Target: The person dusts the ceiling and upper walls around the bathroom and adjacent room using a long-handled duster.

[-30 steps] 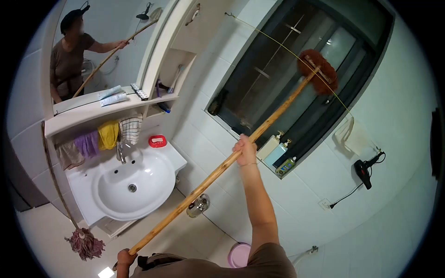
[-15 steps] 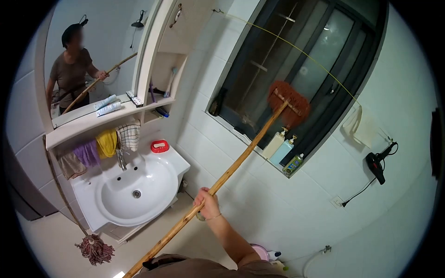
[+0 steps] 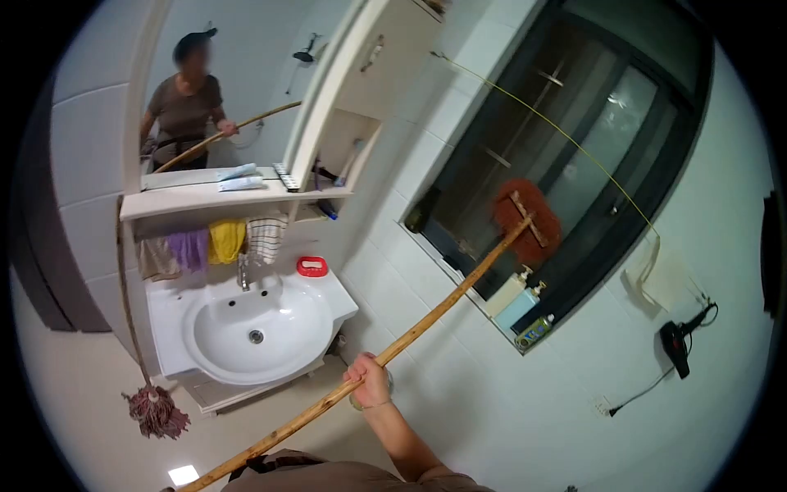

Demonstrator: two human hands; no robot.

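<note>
My right hand (image 3: 369, 380) is wrapped around the long wooden handle (image 3: 426, 320) of a mop, about mid-length. The rust-red fluffy mop head (image 3: 527, 220) is raised in front of the dark-framed window (image 3: 607, 107); whether it touches the glass I cannot tell. The handle slants down past my waist to the lower left edge. My left hand is not directly in view. Below the mop head, two pump bottles (image 3: 518, 307) and a green bottle (image 3: 534, 331) stand on the sill.
A white washbasin (image 3: 176, 344) stands left, with a red soap dish (image 3: 312, 266) and hanging cloths (image 3: 225, 240). A second mop (image 3: 156, 412) leans beside it. A yellow cord (image 3: 557, 125) crosses the window. A hair dryer (image 3: 675, 346) hangs right, below a cloth (image 3: 652, 275).
My view has turned, so the basin and window sit further right and lower in the picture. My right hand keeps its hold on the mop handle, and the mop head stays before the window.
</note>
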